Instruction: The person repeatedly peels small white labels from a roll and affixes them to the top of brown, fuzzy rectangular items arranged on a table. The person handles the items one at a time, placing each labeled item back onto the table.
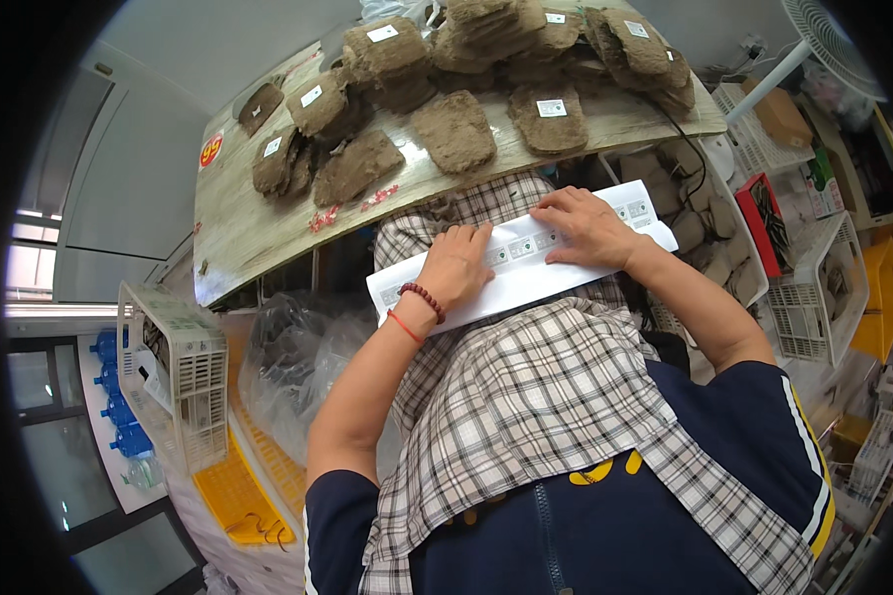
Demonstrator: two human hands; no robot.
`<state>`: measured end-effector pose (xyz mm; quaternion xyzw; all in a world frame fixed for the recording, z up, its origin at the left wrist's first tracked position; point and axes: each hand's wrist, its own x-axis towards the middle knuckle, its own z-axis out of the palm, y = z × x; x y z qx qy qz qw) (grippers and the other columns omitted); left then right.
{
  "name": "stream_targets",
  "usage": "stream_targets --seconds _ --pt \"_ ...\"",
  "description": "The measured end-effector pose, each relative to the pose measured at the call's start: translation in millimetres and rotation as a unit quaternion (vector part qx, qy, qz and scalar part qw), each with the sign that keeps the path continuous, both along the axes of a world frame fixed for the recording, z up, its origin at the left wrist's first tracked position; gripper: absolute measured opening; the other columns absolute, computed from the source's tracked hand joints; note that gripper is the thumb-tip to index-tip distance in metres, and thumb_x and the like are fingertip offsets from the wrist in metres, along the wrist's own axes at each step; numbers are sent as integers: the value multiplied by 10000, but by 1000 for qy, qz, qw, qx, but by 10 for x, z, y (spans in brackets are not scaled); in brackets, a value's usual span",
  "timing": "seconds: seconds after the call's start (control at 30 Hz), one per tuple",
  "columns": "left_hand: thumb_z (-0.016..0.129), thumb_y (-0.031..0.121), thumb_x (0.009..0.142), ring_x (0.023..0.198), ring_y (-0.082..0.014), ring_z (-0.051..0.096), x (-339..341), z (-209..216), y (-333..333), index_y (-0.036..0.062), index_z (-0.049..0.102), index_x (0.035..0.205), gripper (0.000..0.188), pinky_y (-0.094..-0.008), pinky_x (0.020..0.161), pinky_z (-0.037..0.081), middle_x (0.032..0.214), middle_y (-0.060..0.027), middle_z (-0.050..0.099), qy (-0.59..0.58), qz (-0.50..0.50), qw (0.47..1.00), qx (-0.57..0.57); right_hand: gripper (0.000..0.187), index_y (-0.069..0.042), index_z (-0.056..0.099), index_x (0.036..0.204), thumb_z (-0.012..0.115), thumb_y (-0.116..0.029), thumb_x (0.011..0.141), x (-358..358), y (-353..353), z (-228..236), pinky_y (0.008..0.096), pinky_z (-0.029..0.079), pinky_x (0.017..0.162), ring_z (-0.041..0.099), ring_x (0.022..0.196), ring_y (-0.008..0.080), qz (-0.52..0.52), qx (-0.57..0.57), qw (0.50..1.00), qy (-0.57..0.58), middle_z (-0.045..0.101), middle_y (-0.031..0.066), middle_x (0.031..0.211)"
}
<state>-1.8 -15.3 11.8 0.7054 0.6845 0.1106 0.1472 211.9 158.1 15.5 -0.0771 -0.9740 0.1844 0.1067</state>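
Note:
A white sheet of labels (521, 273), bent into a long strip with a row of small printed labels along it, lies across my lap at a slant. My left hand (456, 266) grips its left half, fingers bent at the far edge and thumb on the paper. Further right, my right hand (587, 228) holds the sheet with fingers reaching over the far edge and the thumb on its face. Part of the label row is covered by both hands. A checked apron (536, 367) is under the sheet.
Ahead stands a wooden-topped table (258, 223) bearing piles of brown fuzzy pads (453, 131), some with white labels. Clear plastic bags (298, 347) and a white crate (193, 387) are on the left. At right are a bin of similar pads (700, 213), a red box (764, 223) and another crate (814, 297).

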Motion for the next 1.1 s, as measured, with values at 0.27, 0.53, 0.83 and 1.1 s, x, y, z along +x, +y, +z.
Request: stream_targets --seconds 0.27,0.53,0.83,1.1 --pt "719 140 780 1047 -341 546 -226 14 -263 62 547 1303 557 -421 938 438 1080 -164 573 -76 94 992 42 758 -47 502 1380 818 -283 733 299 -40 -129 421 406 1050 490 1232 349 -239 48 968 59 503 186 1323" --pt "784 101 735 1125 -311 499 -349 76 -1301 48 558 1281 593 -431 976 387 1167 -142 545 21 462 870 172 824 -55 460 1426 822 -238 709 708 29 -348 406 441 1012 512 1205 355 -429 -113 892 88 497 186 1319" --pt "722 -130 740 760 -79 547 -551 -208 -1620 40 611 952 293 -222 716 465 851 6 602 -487 515 655 261 618 -83 556 1287 806 -40 723 721 185 -396 300 511 847 587 984 170 -379 -281 855 213 565 63 1100" --pt "669 -122 794 882 -98 592 -958 42 -1615 2 698 1066 301 -220 808 467 989 -27 687 -572 417 680 193 332 -30 616 1112 762 -30 814 504 583 -132 223 458 880 578 975 83 -232 -500 821 153 620 -4 1020"
